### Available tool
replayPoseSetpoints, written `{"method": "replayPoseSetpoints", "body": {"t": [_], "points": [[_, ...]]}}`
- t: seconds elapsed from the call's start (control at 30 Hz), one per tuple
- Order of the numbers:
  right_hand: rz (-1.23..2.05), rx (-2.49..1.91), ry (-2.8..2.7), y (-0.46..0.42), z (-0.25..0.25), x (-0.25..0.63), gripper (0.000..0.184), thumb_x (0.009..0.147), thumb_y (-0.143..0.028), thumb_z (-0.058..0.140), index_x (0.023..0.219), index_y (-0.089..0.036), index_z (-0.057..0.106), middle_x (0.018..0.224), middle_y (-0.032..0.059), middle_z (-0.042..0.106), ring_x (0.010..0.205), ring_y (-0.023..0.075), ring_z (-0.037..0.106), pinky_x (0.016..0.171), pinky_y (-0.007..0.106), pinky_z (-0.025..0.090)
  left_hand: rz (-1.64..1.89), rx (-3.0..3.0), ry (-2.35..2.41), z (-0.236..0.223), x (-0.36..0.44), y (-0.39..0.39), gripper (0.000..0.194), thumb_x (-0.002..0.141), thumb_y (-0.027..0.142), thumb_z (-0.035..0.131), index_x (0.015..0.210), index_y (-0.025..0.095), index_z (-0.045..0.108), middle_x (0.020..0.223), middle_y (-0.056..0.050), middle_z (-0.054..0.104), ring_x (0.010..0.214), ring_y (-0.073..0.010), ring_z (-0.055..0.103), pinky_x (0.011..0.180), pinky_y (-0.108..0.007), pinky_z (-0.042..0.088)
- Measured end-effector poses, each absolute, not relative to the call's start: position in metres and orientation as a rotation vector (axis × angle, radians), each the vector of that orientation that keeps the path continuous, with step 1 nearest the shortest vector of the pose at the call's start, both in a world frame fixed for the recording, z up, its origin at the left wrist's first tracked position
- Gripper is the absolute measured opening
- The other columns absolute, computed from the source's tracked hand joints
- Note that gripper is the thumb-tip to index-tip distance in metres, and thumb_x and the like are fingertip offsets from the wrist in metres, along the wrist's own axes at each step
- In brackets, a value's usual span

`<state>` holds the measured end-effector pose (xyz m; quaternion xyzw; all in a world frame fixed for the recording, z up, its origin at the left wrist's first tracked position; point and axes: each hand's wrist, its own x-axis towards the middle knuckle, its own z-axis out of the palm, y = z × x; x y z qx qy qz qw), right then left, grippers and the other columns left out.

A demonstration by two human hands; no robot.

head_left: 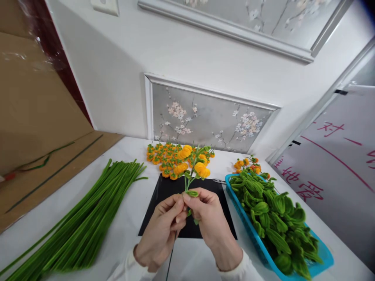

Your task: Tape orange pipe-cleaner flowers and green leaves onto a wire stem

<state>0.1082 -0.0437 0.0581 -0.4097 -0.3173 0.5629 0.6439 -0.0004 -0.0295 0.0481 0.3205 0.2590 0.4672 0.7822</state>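
Observation:
My left hand [163,230] and my right hand [210,223] meet above a black mat [164,187], both pinched on the green stem of a pipe-cleaner flower sprig [191,166]. The sprig stands upright with several orange blossoms and green leaves at its top. A small green leaf [192,193] sits right at my fingertips against the stem. A thin dark wire hangs down from my left hand toward me.
A long bundle of green pipe cleaners [88,218] lies at the left. A blue tray [246,226] full of green pipe-cleaner leaves stands at the right. Loose orange blossoms [161,156] lie by the wall, more [247,164] behind the tray. Cardboard [43,171] lies far left.

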Motion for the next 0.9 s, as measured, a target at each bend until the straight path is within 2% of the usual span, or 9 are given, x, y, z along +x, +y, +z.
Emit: {"method": "replayPoseSetpoints", "body": {"t": [0.23,0.33,0.4,0.53,0.67,0.9], "points": [[1.224,-0.906,-0.672,-0.045,0.06,0.104,0.02,0.059,-0.026,0.079,0.057,-0.014,0.063,0.045,-0.0065,0.045,0.042,0.0043,0.025,0.042,0.021,0.017,1.112,0.895,0.659,0.055,0.001,-0.037,0.023,0.078,0.035,0.067,0.07,0.014,0.064,0.052,0.005,0.041,0.047,-0.0059,0.026,0.041,-0.017,0.02],[1.25,-0.883,-0.616,-0.046,0.06,0.103,0.022,0.059,-0.025,0.079,0.055,-0.015,0.06,0.042,-0.0082,0.04,0.041,0.0037,0.021,0.041,0.021,0.013,1.069,0.892,0.642,0.054,-0.001,-0.035,0.019,0.076,0.032,0.07,0.075,0.014,0.066,0.054,0.005,0.042,0.047,-0.0055,0.026,0.041,-0.018,0.019],[1.322,-0.844,-0.589,-0.047,0.059,0.104,0.024,0.06,-0.025,0.079,0.055,-0.015,0.058,0.042,-0.0088,0.038,0.04,0.0033,0.019,0.041,0.022,0.011,1.039,0.886,0.616,0.053,-0.003,-0.034,0.019,0.076,0.031,0.07,0.07,0.014,0.065,0.054,0.005,0.041,0.046,-0.0051,0.025,0.041,-0.018,0.019],[1.43,-0.777,-0.588,-0.049,0.058,0.108,0.024,0.06,-0.025,0.08,0.057,-0.015,0.059,0.044,-0.0078,0.042,0.04,0.0032,0.02,0.042,0.022,0.011,1.045,0.974,0.633,0.056,-0.005,-0.034,0.022,0.077,0.031,0.069,0.064,0.014,0.062,0.053,0.004,0.043,0.046,-0.0054,0.03,0.041,-0.017,0.021],[1.339,-0.834,-0.637,-0.05,0.06,0.111,0.023,0.062,-0.026,0.08,0.057,-0.014,0.061,0.042,-0.0072,0.044,0.04,0.0028,0.021,0.042,0.022,0.011,1.1,1.19,0.767,0.058,-0.002,-0.038,0.025,0.08,0.035,0.065,0.065,0.015,0.062,0.048,0.003,0.046,0.043,-0.0072,0.037,0.04,-0.019,0.025],[1.345,-0.862,-0.661,-0.049,0.062,0.107,0.02,0.062,-0.027,0.079,0.073,-0.014,0.069,0.046,-0.0073,0.045,0.041,0.0026,0.022,0.042,0.02,0.012,1.171,1.132,0.807,0.051,0.001,-0.044,0.029,0.082,0.042,0.059,0.068,0.016,0.059,0.048,0.005,0.041,0.041,-0.0057,0.03,0.037,-0.017,0.021]]}}
